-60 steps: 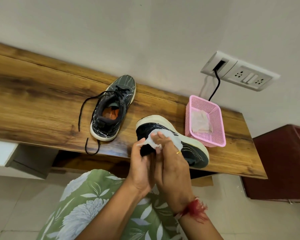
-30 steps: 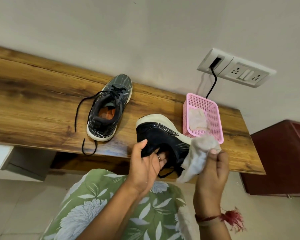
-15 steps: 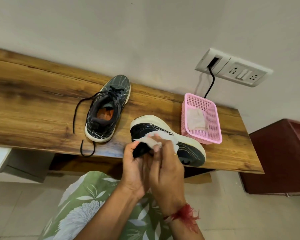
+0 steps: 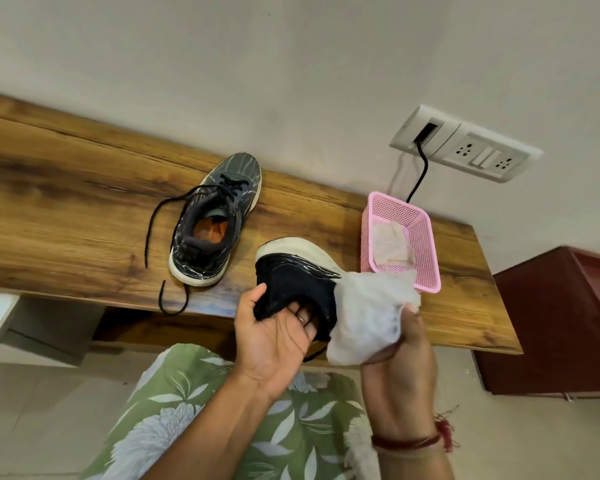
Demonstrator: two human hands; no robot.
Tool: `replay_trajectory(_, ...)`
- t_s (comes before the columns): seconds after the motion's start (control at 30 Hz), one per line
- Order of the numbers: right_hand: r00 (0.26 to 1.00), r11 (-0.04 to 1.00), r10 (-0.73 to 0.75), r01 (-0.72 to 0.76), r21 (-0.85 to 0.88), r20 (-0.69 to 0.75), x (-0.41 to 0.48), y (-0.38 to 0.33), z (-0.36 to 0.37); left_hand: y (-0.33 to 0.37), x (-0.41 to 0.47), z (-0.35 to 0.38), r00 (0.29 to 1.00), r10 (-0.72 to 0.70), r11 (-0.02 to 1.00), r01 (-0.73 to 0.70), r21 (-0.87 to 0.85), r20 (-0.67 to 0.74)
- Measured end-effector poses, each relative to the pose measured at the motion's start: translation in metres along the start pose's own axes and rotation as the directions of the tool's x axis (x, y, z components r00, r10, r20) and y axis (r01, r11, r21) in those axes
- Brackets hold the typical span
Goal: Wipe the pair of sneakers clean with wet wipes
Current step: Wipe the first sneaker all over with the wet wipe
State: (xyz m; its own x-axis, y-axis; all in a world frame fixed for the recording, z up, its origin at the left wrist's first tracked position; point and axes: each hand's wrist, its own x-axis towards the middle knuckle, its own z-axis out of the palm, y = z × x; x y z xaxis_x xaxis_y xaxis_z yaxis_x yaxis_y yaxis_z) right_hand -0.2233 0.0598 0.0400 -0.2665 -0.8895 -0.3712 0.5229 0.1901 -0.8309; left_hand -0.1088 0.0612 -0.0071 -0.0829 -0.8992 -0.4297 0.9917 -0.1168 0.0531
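Note:
A dark sneaker with a white sole (image 4: pixel 293 271) is tipped on its side near the front edge of the wooden shelf. My left hand (image 4: pixel 274 337) grips it at the heel, fingers tucked into the opening. My right hand (image 4: pixel 400 351) holds a crumpled white wet wipe (image 4: pixel 369 315) against the sneaker's toe end, which the wipe hides. The other sneaker (image 4: pixel 212 220) stands upright on the shelf to the left, with its black laces loose and trailing over the edge.
A pink mesh basket (image 4: pixel 426 244) holding used wipes sits on the wooden shelf (image 4: pixel 66 216) to the right of the held sneaker. A wall socket panel (image 4: pixel 465 150) with a black cable hangs above it. A dark red cabinet (image 4: pixel 551 323) stands at right.
My right hand has slid the wipe from the heel side to the toe end of the held sneaker. The left hand keeps its grip at the heel.

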Motion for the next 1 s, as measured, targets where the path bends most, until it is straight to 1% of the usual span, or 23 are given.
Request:
replay_trajectory(0.03,1.0,0.999,0.023,-0.022,0.041,-0.014,0.004,-0.008,-0.005,0.0,0.001,-0.001,1.0,0.001,1.0,-0.001,-0.004,0.006)
replay_trajectory(0.13,0.999,0.996,0.013,-0.01,0.092,-0.033,0.016,-0.027,-0.013,0.0,0.002,-0.002,1.0,-0.004,1.0,0.004,-0.001,0.026)
replay_trajectory(0.2,1.0,0.994,-0.002,0.002,0.113,-0.007,0.025,-0.03,-0.013,0.001,0.003,-0.002,1.0,-0.011,1.0,0.011,0.009,0.019)
replay_trajectory(0.23,1.0,0.996,-0.011,0.011,0.088,-0.006,0.03,-0.029,-0.013,0.001,0.003,-0.002,1.0,-0.014,1.0,0.014,0.009,0.016)
replay_trajectory(0.27,0.999,0.999,-0.035,0.036,0.027,-0.032,0.035,-0.026,-0.012,0.001,0.003,-0.002,1.0,-0.016,1.0,0.015,0.011,0.016)
replay_trajectory(0.3,0.995,0.995,-0.081,0.078,-0.054,-0.057,0.037,-0.022,-0.009,0.001,0.003,-0.003,1.0,-0.015,1.0,0.015,0.016,0.018)
replay_trajectory(0.33,0.982,0.969,-0.175,0.16,-0.189,-0.069,0.038,-0.017,-0.006,0.001,0.003,-0.003,1.0,-0.014,1.0,0.013,0.022,0.023)
replay_trajectory(0.37,0.957,0.89,-0.288,0.257,-0.376,-0.029,0.037,-0.01,-0.001,0.001,0.003,-0.002,1.0,-0.009,0.999,0.009,0.031,0.023)
replay_trajectory(0.4,0.913,0.727,-0.4,0.367,-0.58,0.077,0.037,-0.002,0.002,0.001,0.003,-0.002,1.0,-0.005,0.999,0.004,0.04,0.023)
replay_trajectory(0.43,0.867,0.521,-0.449,0.451,-0.724,0.217,0.035,0.007,0.005,0.0,0.003,-0.002,1.0,-0.002,0.999,0.001,0.053,0.02)
replay_trajectory(0.47,0.825,0.321,-0.457,0.502,-0.803,0.333,0.032,0.015,0.008,0.001,0.003,-0.002,1.0,-0.002,0.998,0.001,0.066,0.02)
replay_trajectory(0.5,0.8,0.172,-0.442,0.52,-0.837,0.406,0.03,0.022,0.01,0.001,0.002,-0.001,1.0,-0.002,0.997,0.001,0.081,0.022)
replay_trajectory(0.53,0.789,0.09,-0.425,0.524,-0.847,0.443,0.028,0.028,0.012,0.001,0.001,-0.001,1.0,-0.005,0.996,0.003,0.087,0.025)
replay_trajectory(0.57,0.79,0.062,-0.41,0.524,-0.85,0.457,0.027,0.032,0.013,0.002,0.001,-0.001,1.0,-0.007,0.996,0.005,0.085,0.03)
replay_trajectory(0.6,0.795,0.071,-0.397,0.526,-0.848,0.46,0.026,0.035,0.014,0.003,0.001,-0.001,0.999,-0.009,0.997,0.006,0.078,0.036)
replay_trajectory(0.7,0.816,0.185,-0.407,0.513,-0.838,0.41,0.026,0.038,0.012,0.003,0.001,-0.002,0.999,-0.008,0.997,0.005,0.073,0.034)
replay_trajectory(0.77,0.797,0.225,-0.457,0.533,-0.815,0.395,0.024,0.038,0.014,0.002,0.001,-0.003,1.0,-0.01,0.997,0.008,0.077,0.029)
replay_trajectory(0.83,0.783,0.265,-0.445,0.58,-0.77,0.436,0.021,0.038,0.016,0.002,0.001,-0.004,1.0,-0.009,0.998,0.007,0.062,0.03)
replay_trajectory(0.87,0.774,0.268,-0.415,0.606,-0.749,0.478,0.019,0.038,0.016,0.003,0.002,-0.005,0.999,-0.006,0.999,0.004,0.05,0.034)
replay_trajectory(0.93,0.756,0.225,-0.376,0.635,-0.739,0.535,0.021,0.036,0.013,0.005,0.002,-0.005,0.999,0.001,0.999,-0.003,0.043,0.037)
replay_trajectory(1.0,0.763,0.208,-0.421,0.608,-0.766,0.491,0.025,0.034,0.011,0.003,0.003,-0.005,1.0,0.001,0.998,-0.003,0.063,0.029)
